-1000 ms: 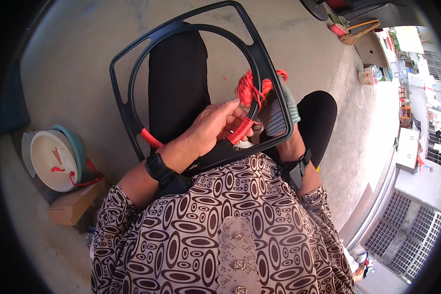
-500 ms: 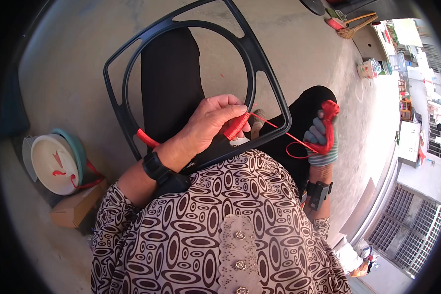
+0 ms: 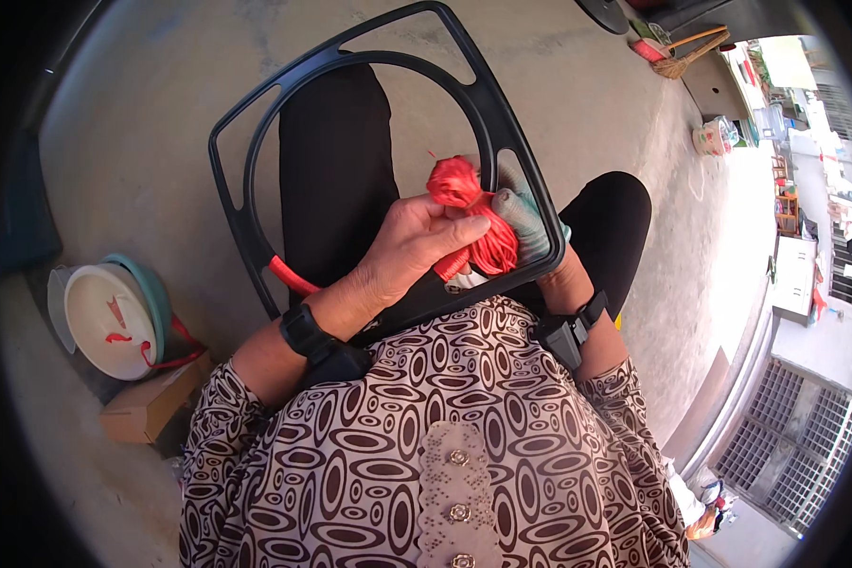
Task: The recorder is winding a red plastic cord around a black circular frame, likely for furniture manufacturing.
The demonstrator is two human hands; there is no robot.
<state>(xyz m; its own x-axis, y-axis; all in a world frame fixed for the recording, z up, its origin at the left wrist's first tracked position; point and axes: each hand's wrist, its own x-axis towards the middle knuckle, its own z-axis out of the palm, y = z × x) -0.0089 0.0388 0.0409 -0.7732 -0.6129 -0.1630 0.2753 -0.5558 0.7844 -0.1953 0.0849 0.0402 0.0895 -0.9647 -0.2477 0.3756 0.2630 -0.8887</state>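
Nearest the camera, a patterned brown-and-cream blouse [image 3: 426, 454] fills the lower view, and the black frame [image 3: 256, 256] is propped on the lap just beyond it. That frame, a rounded square with a ring inside, is taken as the landmark. On its near edge the left hand [image 3: 402, 260] is laid, fingers curled over the bar and closed round a strand of red cord [image 3: 488, 248]; a black wristband [image 3: 305, 331] is worn behind it. At the frame's near right corner the right hand [image 3: 525, 227] is seen in a grey-green glove, its fingers bent and pinched on the bundle of the same cord, which is bunched against the bar. A short red wrapping [image 3: 291, 276] is wound on the frame's lower left side. Through the ring, black trouser legs [image 3: 336, 170] are seen. Left of the frame, on the concrete, a stack of pale bowls [image 3: 104, 317] is set beside a cardboard box [image 3: 147, 409]. Beyond the frame's far right corner, a broom [image 3: 686, 52] is lying.
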